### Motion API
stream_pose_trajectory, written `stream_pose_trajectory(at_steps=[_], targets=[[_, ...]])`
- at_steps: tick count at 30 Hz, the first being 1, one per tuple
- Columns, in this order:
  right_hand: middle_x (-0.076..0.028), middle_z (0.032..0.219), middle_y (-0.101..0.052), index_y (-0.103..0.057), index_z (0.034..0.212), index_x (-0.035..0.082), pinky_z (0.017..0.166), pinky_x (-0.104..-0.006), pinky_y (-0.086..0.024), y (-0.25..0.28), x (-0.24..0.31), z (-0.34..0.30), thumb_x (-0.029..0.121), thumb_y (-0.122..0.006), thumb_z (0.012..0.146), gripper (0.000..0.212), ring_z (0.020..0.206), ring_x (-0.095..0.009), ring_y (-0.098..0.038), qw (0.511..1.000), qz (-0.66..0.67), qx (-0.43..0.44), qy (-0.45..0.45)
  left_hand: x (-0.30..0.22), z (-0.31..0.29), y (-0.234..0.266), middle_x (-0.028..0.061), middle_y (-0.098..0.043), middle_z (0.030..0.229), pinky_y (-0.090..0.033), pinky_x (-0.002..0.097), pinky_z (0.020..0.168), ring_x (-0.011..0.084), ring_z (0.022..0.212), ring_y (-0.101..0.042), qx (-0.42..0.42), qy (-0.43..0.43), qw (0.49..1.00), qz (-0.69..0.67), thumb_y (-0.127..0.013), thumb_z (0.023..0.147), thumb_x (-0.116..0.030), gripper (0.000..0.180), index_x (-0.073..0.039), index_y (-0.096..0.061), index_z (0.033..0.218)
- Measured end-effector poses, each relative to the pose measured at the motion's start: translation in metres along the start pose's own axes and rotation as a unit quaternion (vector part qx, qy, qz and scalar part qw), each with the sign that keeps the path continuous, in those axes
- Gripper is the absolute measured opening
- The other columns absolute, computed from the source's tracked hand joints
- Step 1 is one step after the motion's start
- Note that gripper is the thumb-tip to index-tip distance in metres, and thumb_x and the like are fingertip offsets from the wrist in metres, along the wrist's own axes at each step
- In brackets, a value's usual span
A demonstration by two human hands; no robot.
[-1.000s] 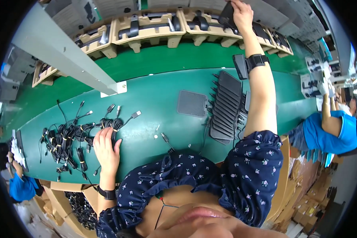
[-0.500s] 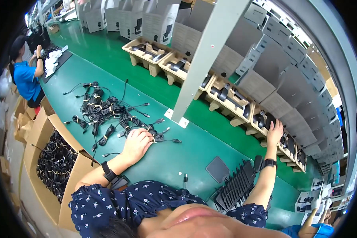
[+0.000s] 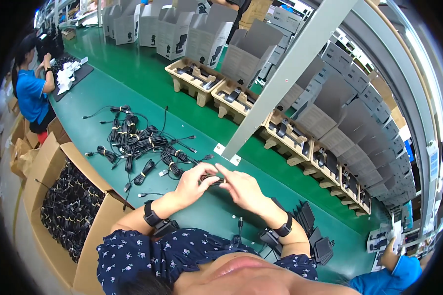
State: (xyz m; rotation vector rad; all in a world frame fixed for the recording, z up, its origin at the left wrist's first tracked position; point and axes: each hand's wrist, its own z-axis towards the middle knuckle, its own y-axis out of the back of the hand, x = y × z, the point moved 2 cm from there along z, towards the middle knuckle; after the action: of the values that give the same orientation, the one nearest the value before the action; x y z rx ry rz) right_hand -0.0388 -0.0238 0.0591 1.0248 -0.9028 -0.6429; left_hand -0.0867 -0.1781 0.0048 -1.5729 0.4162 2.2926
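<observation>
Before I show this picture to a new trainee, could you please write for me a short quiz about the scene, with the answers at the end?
1. True or false: the left hand and the right hand are together at a black cable.
2. What lies inside the open cardboard box at the person's left?
3. Choose one. The tan trays are:
a) stacked in one pile
b) lined up in a row
c) inside the cardboard box

Key:
1. True.
2. Many bundled black cables.
3. b
</observation>
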Motion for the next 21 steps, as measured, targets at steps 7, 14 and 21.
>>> stream_pose_trajectory(at_steps=[7,14,21], targets=[[-0.003,0.072,-0.060,-0.043,0.099,0.004,0.063,-0.0215,-0.042,-0.004,-0.006,0.005,0.015,-0.046,0.093,0.013,0.066,-0.007,-0.052,0.843,0.472,-0.147,-0.212,0.022,0.005,0.024,0.0084,-0.061,0.080,-0.046,0.0227,0.059,0.0107,0.066,-0.057,0.178,0.162,0.968,-0.074,-0.048,0.092,-0.018,0.023,-0.002,-0.055,0.106],[-0.010,0.098,-0.053,-0.049,0.088,0.004,0.081,-0.0331,-0.040,-0.022,0.006,0.012,0.008,-0.063,0.078,0.018,0.097,-0.022,-0.049,0.955,0.208,-0.180,-0.106,0.012,0.015,0.005,0.0051,-0.056,0.093,-0.049,0.0275,0.077,0.0132,0.080,-0.058,0.034,0.194,0.905,-0.376,-0.035,0.097,-0.025,0.027,-0.005,-0.047,0.111],[-0.012,0.115,-0.051,-0.051,0.115,0.010,0.092,-0.0439,-0.036,0.004,0.037,0.014,0.023,-0.068,0.071,0.049,0.107,-0.028,-0.049,0.970,-0.115,-0.201,0.079,0.022,0.002,-0.011,0.0061,-0.057,0.100,-0.047,0.0274,0.078,0.0125,0.093,-0.055,0.094,0.199,0.929,-0.297,-0.036,0.096,-0.030,0.033,-0.005,-0.048,0.114]])
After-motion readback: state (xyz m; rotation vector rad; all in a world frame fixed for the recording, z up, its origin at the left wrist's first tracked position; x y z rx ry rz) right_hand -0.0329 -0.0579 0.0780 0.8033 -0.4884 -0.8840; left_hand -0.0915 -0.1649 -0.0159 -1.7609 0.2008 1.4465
